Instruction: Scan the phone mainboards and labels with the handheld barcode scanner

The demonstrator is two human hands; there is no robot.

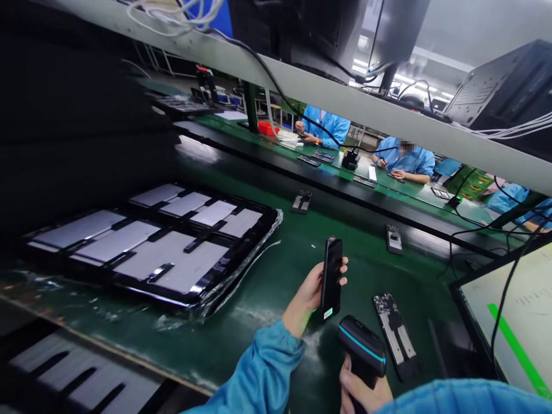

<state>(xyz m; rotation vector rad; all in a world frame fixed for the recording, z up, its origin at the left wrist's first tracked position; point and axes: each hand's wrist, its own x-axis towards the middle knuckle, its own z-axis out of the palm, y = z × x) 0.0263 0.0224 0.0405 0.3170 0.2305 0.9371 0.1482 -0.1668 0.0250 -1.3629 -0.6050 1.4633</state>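
My left hand [311,287] is wrapped round a black phone [332,276] held upright over the green bench, with a small lit patch at the phone's lower end. Just right of and below it, my right hand [364,391] grips the handle of a black handheld scanner [362,345] with a blue stripe. An opened phone frame [394,333] with exposed circuit parts lies on the bench right of the scanner. Smaller phone parts rest farther back, one phone frame [301,202] behind the held phone and another [394,238] to its right.
A black tray [202,290] with pale flat pieces and plastic wrap stands at left. A monitor [513,310] is at right, with cables hanging near it. A grey shelf beam [302,75] crosses above. Beyond the dark rail, people in blue work at another green bench.
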